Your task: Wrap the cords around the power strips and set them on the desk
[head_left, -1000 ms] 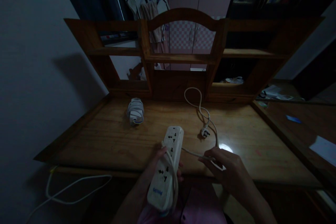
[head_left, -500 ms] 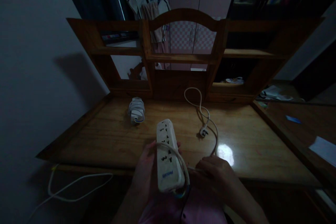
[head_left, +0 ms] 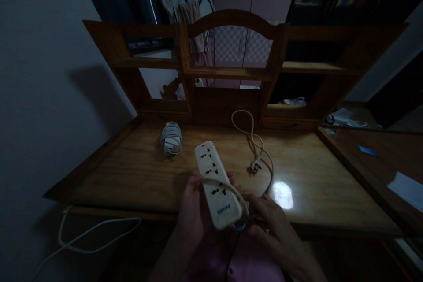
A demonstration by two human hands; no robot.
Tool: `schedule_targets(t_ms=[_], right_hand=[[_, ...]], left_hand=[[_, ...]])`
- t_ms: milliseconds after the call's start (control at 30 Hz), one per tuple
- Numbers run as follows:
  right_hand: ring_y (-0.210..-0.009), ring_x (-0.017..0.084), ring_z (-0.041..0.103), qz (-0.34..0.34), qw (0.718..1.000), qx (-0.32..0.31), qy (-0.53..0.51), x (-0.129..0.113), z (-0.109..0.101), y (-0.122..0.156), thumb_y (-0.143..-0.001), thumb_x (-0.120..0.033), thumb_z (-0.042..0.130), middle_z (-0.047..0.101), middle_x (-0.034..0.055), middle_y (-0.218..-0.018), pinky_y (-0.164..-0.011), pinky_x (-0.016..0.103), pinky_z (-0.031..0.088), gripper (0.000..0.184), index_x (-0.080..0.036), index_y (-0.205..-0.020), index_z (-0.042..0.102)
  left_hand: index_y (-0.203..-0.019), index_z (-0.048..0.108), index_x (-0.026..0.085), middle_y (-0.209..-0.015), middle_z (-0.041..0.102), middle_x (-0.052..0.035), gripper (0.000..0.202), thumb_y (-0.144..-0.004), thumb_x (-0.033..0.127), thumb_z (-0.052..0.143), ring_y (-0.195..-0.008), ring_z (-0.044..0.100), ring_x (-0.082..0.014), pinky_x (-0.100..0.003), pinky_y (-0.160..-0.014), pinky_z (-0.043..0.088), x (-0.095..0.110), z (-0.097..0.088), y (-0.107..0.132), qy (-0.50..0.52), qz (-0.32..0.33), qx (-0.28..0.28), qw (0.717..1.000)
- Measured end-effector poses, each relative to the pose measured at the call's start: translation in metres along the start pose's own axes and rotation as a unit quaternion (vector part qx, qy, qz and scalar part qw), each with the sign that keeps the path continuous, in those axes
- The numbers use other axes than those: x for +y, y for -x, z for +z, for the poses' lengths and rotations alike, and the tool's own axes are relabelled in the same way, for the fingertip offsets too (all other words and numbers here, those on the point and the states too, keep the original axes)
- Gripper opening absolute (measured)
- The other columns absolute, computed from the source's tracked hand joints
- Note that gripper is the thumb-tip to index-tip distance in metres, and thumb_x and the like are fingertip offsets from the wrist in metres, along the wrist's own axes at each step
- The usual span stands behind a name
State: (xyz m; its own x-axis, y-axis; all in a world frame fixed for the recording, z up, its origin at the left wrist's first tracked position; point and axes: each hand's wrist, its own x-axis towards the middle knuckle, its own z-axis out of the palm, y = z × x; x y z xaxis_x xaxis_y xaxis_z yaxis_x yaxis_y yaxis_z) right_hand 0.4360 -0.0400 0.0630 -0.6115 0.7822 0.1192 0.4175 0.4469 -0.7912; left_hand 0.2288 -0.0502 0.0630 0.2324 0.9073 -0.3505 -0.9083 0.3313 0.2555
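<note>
My left hand (head_left: 193,207) grips a white power strip (head_left: 216,183) from below, its sockets facing up and its far end tilted up to the left. A loop of the strip's white cord (head_left: 231,187) crosses over the strip's body. My right hand (head_left: 267,220) is closed on that cord just right of the strip's near end. From there the cord runs over the wooden desk (head_left: 132,172) to its plug (head_left: 254,166), which lies on the desk.
A second white bundle of wound cord (head_left: 171,138) lies at the back left of the desk. A wooden hutch with shelves (head_left: 231,72) stands behind. Another cable (head_left: 89,238) hangs below the desk's left front edge. Papers (head_left: 408,187) lie on the right.
The strip has turned so its far end points up-left and has risen toward the desk's middle. My right hand has come in close to the strip's near end, drawing the cord over it.
</note>
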Motion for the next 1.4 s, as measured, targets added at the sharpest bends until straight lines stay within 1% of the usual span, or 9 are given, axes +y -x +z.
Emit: schedule_targets(t_ms=[233,467,600,767,867,1033,1133,1233,1400], right_hand=[[-0.098,0.023,0.060,0.038,0.990,0.123,-0.059,0.011,0.015,-0.004,-0.098,-0.048,0.047,0.066,0.0060,-0.105,-0.084,0.031,0.050,0.032,-0.024,-0.110,0.065],[-0.086,0.023,0.064,0.137,0.965,0.061,-0.217,0.013,0.008,-0.010,-0.090,-0.057,0.057,0.066,0.0055,-0.093,-0.068,0.029,0.054,0.040,-0.019,-0.101,0.067],[-0.102,0.027,0.061,0.173,0.943,0.191,-0.209,0.022,0.006,-0.003,-0.079,-0.059,0.068,0.065,0.0080,-0.111,-0.078,0.030,0.054,0.049,-0.020,-0.108,0.067],[-0.070,0.016,0.059,0.090,0.958,0.193,-0.192,0.010,-0.013,0.000,-0.087,-0.049,0.063,0.061,0.0008,-0.078,-0.057,0.020,0.048,0.029,-0.020,-0.087,0.064],[-0.063,0.013,0.055,0.074,0.963,0.205,-0.157,0.005,-0.025,0.000,-0.090,-0.044,0.061,0.057,-0.0013,-0.072,-0.052,0.017,0.045,0.024,-0.021,-0.083,0.061],[-0.061,0.013,0.055,0.064,0.969,0.211,-0.113,0.010,-0.026,-0.002,-0.091,-0.044,0.059,0.056,-0.0011,-0.070,-0.049,0.018,0.043,0.025,-0.021,-0.083,0.060],[-0.062,0.014,0.058,0.058,0.976,0.183,-0.100,0.010,-0.016,-0.006,-0.093,-0.042,0.057,0.058,-0.0009,-0.071,-0.051,0.020,0.044,0.022,-0.021,-0.088,0.059],[-0.070,0.018,0.062,0.011,0.986,0.164,-0.029,0.007,-0.002,-0.009,-0.093,-0.037,0.056,0.063,0.0022,-0.080,-0.059,0.025,0.048,0.016,-0.021,-0.094,0.060],[-0.082,0.023,0.063,-0.156,0.960,0.182,0.143,-0.002,0.016,-0.010,-0.091,-0.028,0.053,0.067,0.0084,-0.096,-0.074,0.035,0.049,0.029,-0.019,-0.119,0.051]], left_hand=[[-0.142,0.043,0.006,-0.128,0.062,-0.0177,0.067,-0.083,0.038,0.043,-0.120,0.055,-0.0354,-0.047,-0.104,0.037,-0.010,0.004,-0.007,0.000,0.047,-0.085,0.995],[-0.143,0.044,0.009,-0.126,0.064,-0.0144,0.071,-0.077,0.035,0.047,-0.118,0.057,-0.0359,-0.047,-0.105,0.036,-0.029,0.012,-0.011,-0.044,0.016,-0.111,0.993],[-0.137,0.051,0.010,-0.123,0.065,-0.0151,0.063,-0.086,0.046,0.041,-0.118,0.057,-0.0347,-0.047,-0.105,0.036,-0.038,0.027,-0.009,-0.046,-0.024,-0.105,0.993],[-0.122,0.063,0.009,-0.124,0.063,-0.0192,0.066,-0.091,0.061,0.036,-0.119,0.057,-0.0326,-0.046,-0.105,0.037,-0.038,0.020,0.007,-0.072,-0.065,-0.118,0.988],[-0.107,0.071,0.008,-0.111,0.069,-0.0200,0.056,-0.088,0.057,0.051,-0.105,0.064,-0.0331,-0.044,-0.097,0.044,-0.028,0.007,0.031,-0.225,-0.055,-0.065,0.971],[-0.107,0.073,0.016,-0.105,0.073,-0.0094,0.028,-0.085,0.033,0.067,-0.099,0.067,-0.0264,-0.029,-0.090,0.047,-0.021,0.008,0.064,-0.452,0.229,0.171,0.845],[-0.124,0.065,0.017,-0.124,0.066,-0.0102,0.047,-0.078,0.022,0.074,-0.116,0.059,-0.0253,-0.024,-0.099,0.041,-0.030,0.013,0.054,-0.387,0.289,0.153,0.862],[-0.143,0.045,0.021,-0.133,0.060,-0.0113,0.076,-0.074,0.022,0.078,-0.127,0.051,-0.0267,-0.028,-0.102,0.040,-0.037,0.012,0.032,-0.373,0.232,0.101,0.892],[-0.137,0.035,0.020,-0.114,0.066,-0.0126,0.082,-0.071,0.031,0.081,-0.104,0.064,-0.0270,-0.034,-0.087,0.053,-0.043,0.017,0.010,-0.395,0.178,0.065,0.899]])
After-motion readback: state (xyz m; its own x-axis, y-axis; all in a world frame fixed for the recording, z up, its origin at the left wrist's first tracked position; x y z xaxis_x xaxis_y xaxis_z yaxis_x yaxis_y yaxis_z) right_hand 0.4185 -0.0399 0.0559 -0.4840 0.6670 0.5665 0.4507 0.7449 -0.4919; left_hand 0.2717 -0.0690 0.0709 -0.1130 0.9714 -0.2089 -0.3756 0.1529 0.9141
